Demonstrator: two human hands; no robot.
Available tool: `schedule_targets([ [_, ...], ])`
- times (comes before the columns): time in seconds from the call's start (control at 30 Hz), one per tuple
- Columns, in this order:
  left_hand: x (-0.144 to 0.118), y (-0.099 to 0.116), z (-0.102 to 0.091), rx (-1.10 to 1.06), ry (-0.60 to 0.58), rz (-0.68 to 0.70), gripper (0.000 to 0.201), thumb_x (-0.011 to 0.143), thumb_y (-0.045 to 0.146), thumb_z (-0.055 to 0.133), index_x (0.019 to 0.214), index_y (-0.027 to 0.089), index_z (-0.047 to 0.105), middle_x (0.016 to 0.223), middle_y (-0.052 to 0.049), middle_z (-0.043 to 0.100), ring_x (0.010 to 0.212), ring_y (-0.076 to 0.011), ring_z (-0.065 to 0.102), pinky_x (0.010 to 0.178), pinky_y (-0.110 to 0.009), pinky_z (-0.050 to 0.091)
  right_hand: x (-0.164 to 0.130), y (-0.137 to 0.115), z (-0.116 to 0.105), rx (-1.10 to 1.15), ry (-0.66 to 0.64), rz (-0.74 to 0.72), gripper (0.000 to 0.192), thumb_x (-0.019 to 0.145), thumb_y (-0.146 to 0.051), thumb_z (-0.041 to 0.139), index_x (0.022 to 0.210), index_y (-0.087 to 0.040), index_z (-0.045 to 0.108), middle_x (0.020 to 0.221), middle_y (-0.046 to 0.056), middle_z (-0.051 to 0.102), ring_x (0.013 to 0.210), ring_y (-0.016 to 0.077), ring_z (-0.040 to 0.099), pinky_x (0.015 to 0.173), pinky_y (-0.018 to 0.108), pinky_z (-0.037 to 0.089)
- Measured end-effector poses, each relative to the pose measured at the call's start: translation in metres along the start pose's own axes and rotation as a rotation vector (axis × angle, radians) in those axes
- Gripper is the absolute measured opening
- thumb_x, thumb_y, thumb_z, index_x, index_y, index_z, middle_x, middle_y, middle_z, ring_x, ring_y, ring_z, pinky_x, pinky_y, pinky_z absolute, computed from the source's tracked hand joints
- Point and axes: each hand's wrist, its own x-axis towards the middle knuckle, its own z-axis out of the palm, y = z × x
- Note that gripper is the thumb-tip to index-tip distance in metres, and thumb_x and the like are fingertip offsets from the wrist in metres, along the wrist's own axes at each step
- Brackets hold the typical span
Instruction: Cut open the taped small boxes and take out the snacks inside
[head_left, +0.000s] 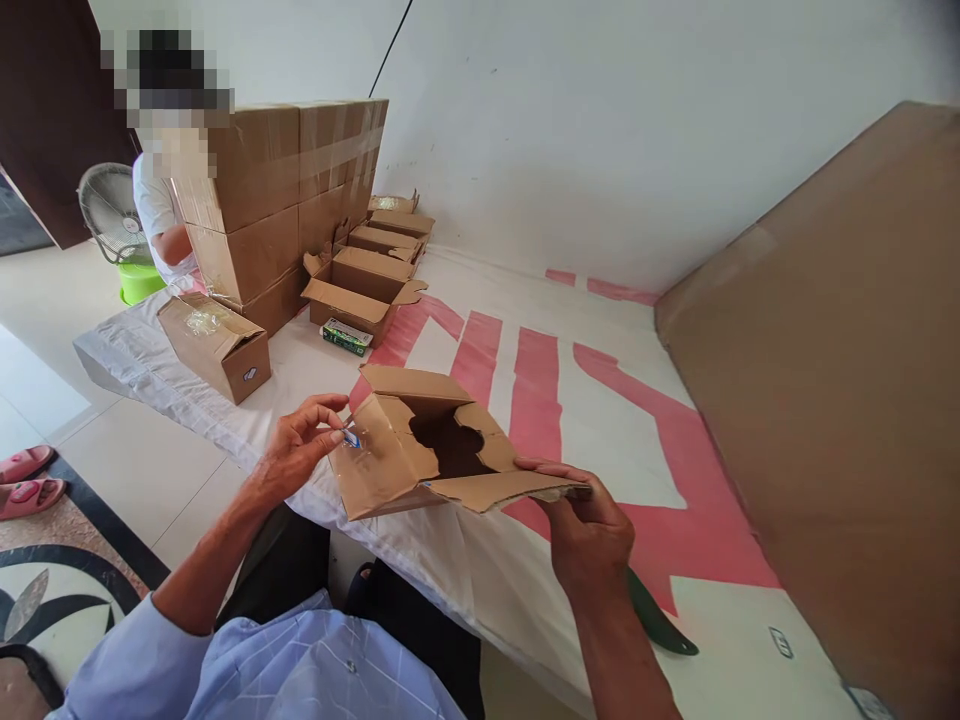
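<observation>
An open cardboard box [382, 450] lies tilted before me at the table's near edge, with ragged cut-outs in its inner flaps and a dark inside. My left hand [296, 450] is at its left end, thumb and forefinger pinched at a small blue-and-white label [351, 438] against the cardboard. Clear tape shines around that spot. On the other side, my right hand [589, 525] grips the long outer flap [499, 488] of the box, thumb below and fingers above. A dark green curved, blade-like object [664, 618] lies partly hidden behind my right forearm.
Taped cartons [262, 160] are stacked at the back left, beside another person [161, 215] and a fan [112, 210]. Several open boxes [360, 285] line up nearby, with a small green packet [346, 337] and a closed box [217, 345]. A large cardboard piece [832, 350] stands right.
</observation>
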Motion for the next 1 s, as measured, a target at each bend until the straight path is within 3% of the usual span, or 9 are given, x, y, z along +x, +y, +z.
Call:
schedule_targets([
  [0.13,0.017,0.039,-0.007,0.146,0.021,0.179,0.022,0.091,0.041,0.079,0.083,0.021,0.074,0.137,-0.011,0.07,0.131,-0.0313,0.065,0.114,-0.05,0.049,-0.006,-0.009,0.008,-0.049,-0.062,-0.049,0.02,0.081,-0.039,0.08,0.093,-0.026,0.071,0.104,0.008,0.079,0.105,0.028,0.072,0.095,0.046,0.058],
  [0.27,0.028,0.067,0.003,0.315,-0.129,0.361,0.01,0.092,0.021,0.075,0.083,0.023,0.076,0.128,-0.007,0.074,0.139,-0.0306,0.06,0.121,-0.053,0.043,-0.013,-0.017,0.016,-0.086,-0.112,-0.089,0.017,0.082,-0.035,0.077,0.095,-0.027,0.07,0.108,0.007,0.078,0.106,0.0268,0.073,0.09,0.042,0.06],
  [0.43,0.038,0.056,0.02,0.506,-0.314,0.377,0.015,0.084,0.012,0.079,0.078,0.025,0.077,0.123,-0.007,0.075,0.144,-0.0356,0.056,0.119,-0.059,0.044,-0.017,-0.023,0.022,-0.138,-0.166,-0.157,0.012,0.085,-0.032,0.075,0.095,-0.027,0.07,0.107,0.006,0.077,0.103,0.0249,0.073,0.087,0.039,0.06],
  [0.6,0.045,0.042,0.027,0.675,-0.439,0.361,0.019,0.087,0.01,0.074,0.079,0.026,0.079,0.114,-0.005,0.077,0.13,-0.0341,0.065,0.113,-0.054,0.047,-0.018,-0.026,0.024,-0.158,-0.188,-0.15,0.012,0.085,-0.032,0.074,0.096,-0.028,0.069,0.109,0.007,0.078,0.105,0.0265,0.073,0.084,0.039,0.059],
  [0.7,0.048,0.038,0.028,0.685,-0.47,0.373,0.025,0.085,0.005,0.07,0.075,0.026,0.078,0.111,-0.004,0.078,0.123,-0.0313,0.068,0.11,-0.049,0.048,-0.018,-0.026,0.025,-0.162,-0.183,-0.169,0.011,0.086,-0.031,0.074,0.096,-0.027,0.069,0.108,0.007,0.078,0.106,0.027,0.073,0.085,0.039,0.059],
  [0.87,0.054,0.036,0.032,0.742,-0.514,0.366,0.019,0.077,0.008,0.083,0.069,0.022,0.074,0.109,-0.003,0.077,0.119,-0.0296,0.069,0.106,-0.044,0.049,-0.017,-0.025,0.027,-0.146,-0.188,-0.212,0.01,0.087,-0.029,0.072,0.096,-0.027,0.068,0.108,0.007,0.077,0.104,0.0257,0.073,0.086,0.039,0.061],
  [1.0,0.057,0.039,0.034,0.8,-0.57,0.374,0.017,0.083,0.008,0.079,0.073,0.021,0.076,0.104,-0.002,0.077,0.115,-0.0267,0.069,0.104,-0.041,0.049,-0.017,-0.024,0.027,-0.139,-0.192,-0.246,0.012,0.089,-0.025,0.072,0.1,-0.026,0.068,0.109,0.006,0.077,0.104,0.0242,0.073,0.087,0.038,0.061],
])
